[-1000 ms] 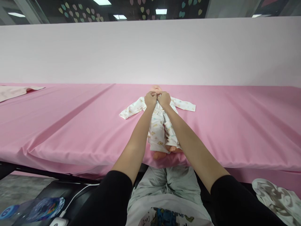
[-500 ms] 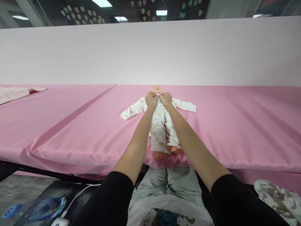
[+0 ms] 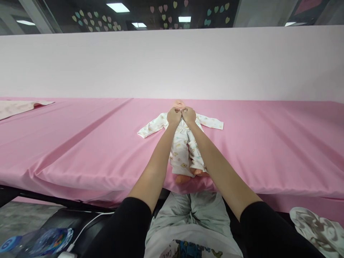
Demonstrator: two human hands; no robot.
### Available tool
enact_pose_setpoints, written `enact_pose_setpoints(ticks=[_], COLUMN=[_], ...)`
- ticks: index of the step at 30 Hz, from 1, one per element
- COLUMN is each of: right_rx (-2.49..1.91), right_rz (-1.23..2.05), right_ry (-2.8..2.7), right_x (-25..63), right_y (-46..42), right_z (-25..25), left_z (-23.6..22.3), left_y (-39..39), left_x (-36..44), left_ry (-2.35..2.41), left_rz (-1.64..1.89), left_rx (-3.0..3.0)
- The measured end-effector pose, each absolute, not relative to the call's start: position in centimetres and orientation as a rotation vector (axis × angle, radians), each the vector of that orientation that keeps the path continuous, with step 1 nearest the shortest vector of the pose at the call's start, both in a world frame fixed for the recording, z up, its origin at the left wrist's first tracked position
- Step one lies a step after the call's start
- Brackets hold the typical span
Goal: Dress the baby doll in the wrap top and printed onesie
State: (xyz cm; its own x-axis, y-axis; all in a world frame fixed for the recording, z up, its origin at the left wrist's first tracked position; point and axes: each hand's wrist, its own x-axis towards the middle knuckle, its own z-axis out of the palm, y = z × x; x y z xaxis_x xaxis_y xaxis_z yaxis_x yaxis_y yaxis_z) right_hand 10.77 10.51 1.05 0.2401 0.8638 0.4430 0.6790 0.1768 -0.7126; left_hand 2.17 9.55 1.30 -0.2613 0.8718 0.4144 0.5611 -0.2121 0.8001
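A baby doll lies on its back on the pink sheet, feet toward me. It wears a white patterned baby outfit, whose sleeves spread out to both sides. At the neckline my left hand and my right hand meet, fingers closed and pinching the collar edges of the outfit. My hands cover the doll's neck and upper chest, so the fastening there is hidden. Bare doll feet stick out of the trouser legs near the front edge.
The pink sheet covers the table up to a white wall. A pale cloth lies at the far left. Below left are a plastic bottle and a white cable; white patterned fabric sits at lower right.
My two hands have come closer together at the collar, fingertips now almost touching. The doll and its outfit lie as before; the view has tilted slightly.
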Motion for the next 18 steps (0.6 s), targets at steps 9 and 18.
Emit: enact_pose_setpoints(ticks=[9,18], right_rx=[-1.447,-1.17], right_rz=[0.131,0.153], right_ry=[-1.655,-1.534], right_x=[11.1,11.9], right_y=[8.7,7.6], right_z=[0.4,-0.8], left_z=[0.8,-1.3], left_y=[8.7,6.0], left_x=[2.4,0.9], left_ry=[1.893,1.658], left_rz=[1.481,1.59], left_rx=[1.837,2.204])
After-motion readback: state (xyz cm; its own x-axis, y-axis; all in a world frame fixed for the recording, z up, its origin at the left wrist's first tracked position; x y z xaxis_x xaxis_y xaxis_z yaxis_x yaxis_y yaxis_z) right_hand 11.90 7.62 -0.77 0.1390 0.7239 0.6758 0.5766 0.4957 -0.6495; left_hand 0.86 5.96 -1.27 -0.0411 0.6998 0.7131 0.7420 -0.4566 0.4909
